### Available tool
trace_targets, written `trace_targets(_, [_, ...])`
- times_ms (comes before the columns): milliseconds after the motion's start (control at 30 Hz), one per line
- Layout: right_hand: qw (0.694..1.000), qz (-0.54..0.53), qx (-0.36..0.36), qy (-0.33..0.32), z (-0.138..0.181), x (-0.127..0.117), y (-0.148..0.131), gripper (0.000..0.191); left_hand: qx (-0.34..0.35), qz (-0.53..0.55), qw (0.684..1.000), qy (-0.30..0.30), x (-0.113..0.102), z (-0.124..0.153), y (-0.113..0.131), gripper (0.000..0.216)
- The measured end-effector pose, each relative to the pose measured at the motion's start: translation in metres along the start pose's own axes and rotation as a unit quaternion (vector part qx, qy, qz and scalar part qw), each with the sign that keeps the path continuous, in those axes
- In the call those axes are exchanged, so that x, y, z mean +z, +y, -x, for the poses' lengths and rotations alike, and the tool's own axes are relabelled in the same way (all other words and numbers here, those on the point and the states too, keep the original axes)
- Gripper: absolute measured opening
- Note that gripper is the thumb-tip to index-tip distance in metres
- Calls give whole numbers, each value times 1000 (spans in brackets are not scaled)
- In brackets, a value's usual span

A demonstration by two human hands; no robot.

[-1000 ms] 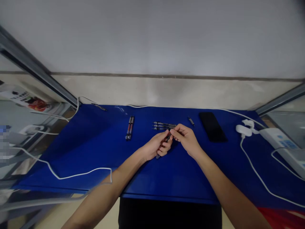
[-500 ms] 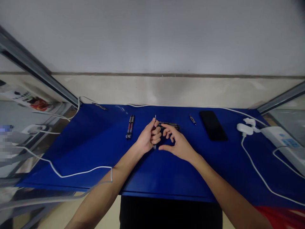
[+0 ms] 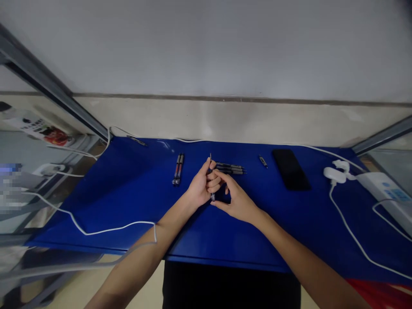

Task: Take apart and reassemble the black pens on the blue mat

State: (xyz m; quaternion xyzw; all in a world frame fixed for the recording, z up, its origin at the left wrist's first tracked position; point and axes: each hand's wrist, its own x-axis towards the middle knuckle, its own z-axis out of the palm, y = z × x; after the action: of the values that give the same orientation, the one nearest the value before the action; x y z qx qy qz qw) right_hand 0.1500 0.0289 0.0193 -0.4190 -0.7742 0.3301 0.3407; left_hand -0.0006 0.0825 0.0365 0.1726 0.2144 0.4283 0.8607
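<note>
My left hand (image 3: 206, 182) is closed around a pen (image 3: 213, 197), whose thin tip points away from me above the thumb and whose clear end shows below the fist. Close against it is my right hand (image 3: 236, 199), thumb at the pen's lower end and index finger at the left fingers. Its thumb and fingers stay apart in a curve. Several dark pens (image 3: 236, 171) without caps lie just beyond the right hand. To the left, two pens (image 3: 178, 169) rest side by side. The middle of the held pen is hidden by my fingers.
On the blue table (image 3: 144, 189) lie a black phone (image 3: 291, 169), a short grey pen piece (image 3: 263, 162) and another pen (image 3: 137, 140) at the back left. A white power strip (image 3: 386, 189), charger (image 3: 334, 175) and cables occupy the right. A white cable (image 3: 109, 233) crosses near my left forearm.
My right hand has moved left, bringing its thumb to the held pen's lower end and its fingers against my left hand. My left hand keeps its hold. The view has shifted slightly.
</note>
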Motion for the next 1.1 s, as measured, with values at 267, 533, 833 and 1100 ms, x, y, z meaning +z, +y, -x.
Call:
trace_targets(267, [999, -30, 23, 2, -1, -1, 1, 91, 13, 11, 1000, 4, 1, 0, -2, 34])
trace_targets(533, [993, 97, -66, 16, 3, -2, 8, 76, 21, 13, 1000, 13, -1, -2, -1, 35])
trace_targets(833, [994, 98, -50, -6, 1, -5, 3, 88, 24, 23, 999, 21, -2, -2, 2, 31])
trace_targets(1100, [987, 116, -3, 109, -5, -28, 13, 63, 50, -75, 996, 16, 0, 1, -1, 22])
